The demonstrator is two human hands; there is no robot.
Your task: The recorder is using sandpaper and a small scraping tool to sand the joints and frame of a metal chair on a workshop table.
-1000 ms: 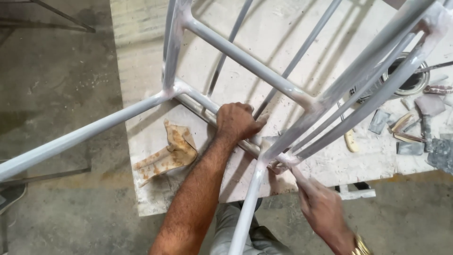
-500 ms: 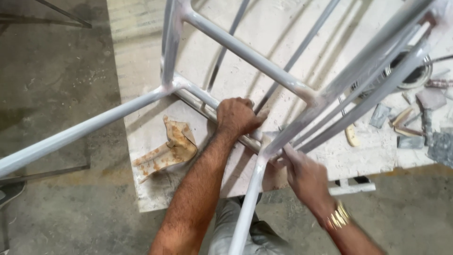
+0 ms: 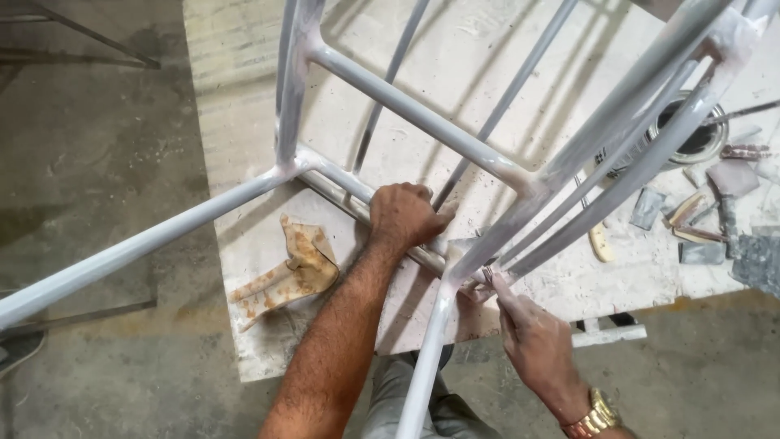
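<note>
Left hand [image 3: 404,216] gripping a bar of the grey metal frame [image 3: 422,110] standing on the bench [image 3: 244,89], right hand [image 3: 532,341] at five o'clock, fingertips pinching something small at the frame's corner joint, stained rag [image 3: 288,272] lying at nine o'clock.

Crumpled rust-stained rag [image 3: 288,272] on the dusty worktable [image 3: 244,146] — round tin [image 3: 697,134], perhaps scrapers [image 3: 691,219] nearby.

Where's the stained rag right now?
In the head view the stained rag lies crumpled on the pale worktable near its front left corner, just left of the left forearm, below the grey metal frame that the left hand grips.
</note>
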